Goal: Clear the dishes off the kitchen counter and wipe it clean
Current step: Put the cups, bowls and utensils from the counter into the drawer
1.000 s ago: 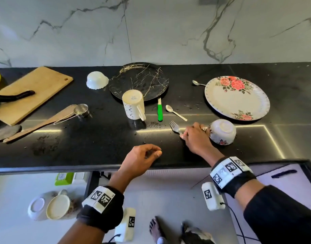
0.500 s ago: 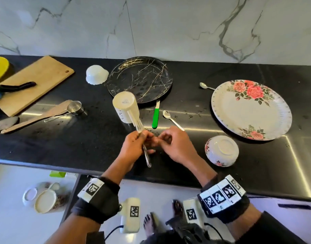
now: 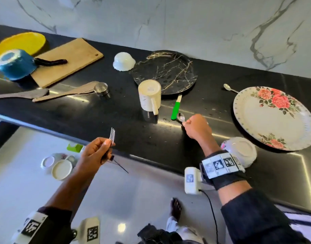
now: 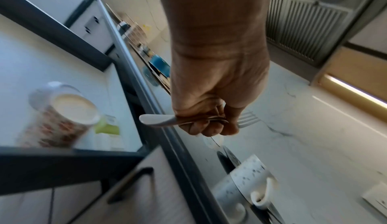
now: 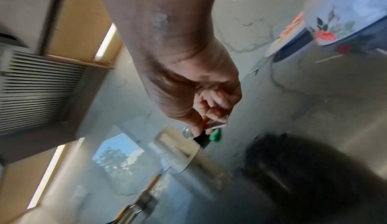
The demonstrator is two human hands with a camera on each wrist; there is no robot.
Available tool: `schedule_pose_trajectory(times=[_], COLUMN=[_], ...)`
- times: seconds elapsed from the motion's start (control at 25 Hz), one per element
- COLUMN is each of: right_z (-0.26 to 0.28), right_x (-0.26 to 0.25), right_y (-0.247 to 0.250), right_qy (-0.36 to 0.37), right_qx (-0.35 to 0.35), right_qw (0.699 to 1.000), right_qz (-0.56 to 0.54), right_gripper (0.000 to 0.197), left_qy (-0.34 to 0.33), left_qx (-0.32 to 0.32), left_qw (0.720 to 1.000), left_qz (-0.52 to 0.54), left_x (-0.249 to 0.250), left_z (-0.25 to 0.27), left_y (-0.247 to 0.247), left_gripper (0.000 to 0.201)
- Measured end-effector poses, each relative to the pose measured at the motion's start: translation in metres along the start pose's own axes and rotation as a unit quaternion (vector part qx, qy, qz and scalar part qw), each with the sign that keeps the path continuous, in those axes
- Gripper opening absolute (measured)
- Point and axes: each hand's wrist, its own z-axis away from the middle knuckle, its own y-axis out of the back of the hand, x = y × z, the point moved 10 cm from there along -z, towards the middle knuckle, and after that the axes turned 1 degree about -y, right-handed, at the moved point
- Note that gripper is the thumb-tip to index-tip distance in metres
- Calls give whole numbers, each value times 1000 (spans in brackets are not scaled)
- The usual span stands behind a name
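My left hand grips a steel fork upright, tines up, just off the front edge of the black counter; the fork runs through the curled fingers of the left hand. My right hand pinches the handle of a small steel spoon lying on the counter beside a green-handled knife. In the right wrist view the right hand has its thumb and fingers closed at the spoon, next to the green handle.
An upturned white mug, a black marbled plate, a white bowl, a floral plate, a floral bowl and a second spoon lie on the counter. A cutting board, blue pot, yellow plate and spatulas sit left.
The fork passed from my right hand to my left, which drew back to the counter's front edge. My right hand reached forward and took the spoon by the green knife.
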Motion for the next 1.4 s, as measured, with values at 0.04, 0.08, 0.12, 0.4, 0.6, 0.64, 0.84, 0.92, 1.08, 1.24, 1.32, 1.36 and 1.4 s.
schedule_pose_trajectory(times=[0.04, 0.08, 0.12, 0.4, 0.6, 0.64, 0.84, 0.92, 1.08, 1.24, 1.32, 1.36, 1.4], right_z=[20, 44, 74, 275, 345, 354, 359, 355, 344, 338, 340, 342, 345], right_x=[-13, -32, -57, -255, -346, -362, -421, -437, -472, -502, -506, -506, -504], right_y=[-5, -14, -28, -201, -298, -315, -407, -443, -486, -489, -484, -483, -482], right_qy=[18, 46, 77, 222, 248, 245, 176, 135, 81, 106, 120, 125, 129], right_qx=[-4, -12, -33, -269, -345, -360, -404, -427, -440, -423, -420, -424, -427], right_qw=[999, 995, 987, 900, 858, 851, 843, 839, 839, 855, 860, 859, 858], right_qz=[-38, -88, -141, -262, -289, -293, -308, -309, -309, -282, -265, -260, -255], right_gripper=[20, 18, 16, 15, 22, 30, 38, 35, 28, 32, 43, 47, 49], left_qy=[-5, -8, -7, 55, 92, 101, 138, 165, 231, 265, 270, 266, 258], left_qx=[17, 31, 43, 145, 244, 249, 148, 81, -29, -79, -128, -164, -191], left_qw=[1000, 999, 999, 987, 965, 962, 962, 960, 930, 908, 900, 892, 887], left_qz=[12, 23, 30, 38, -21, -47, -182, -212, -285, -316, -318, -326, -332], left_x=[-9, -19, -31, -113, -156, -161, -170, -174, -196, -213, -222, -226, -229], left_z=[13, 28, 47, 191, 228, 227, 183, 155, 95, 64, 52, 46, 39], left_y=[26, 54, 85, 296, 400, 417, 484, 503, 546, 572, 569, 565, 562], left_gripper=[22, 20, 18, 15, 12, 13, 14, 10, 3, 9, 9, 8, 6])
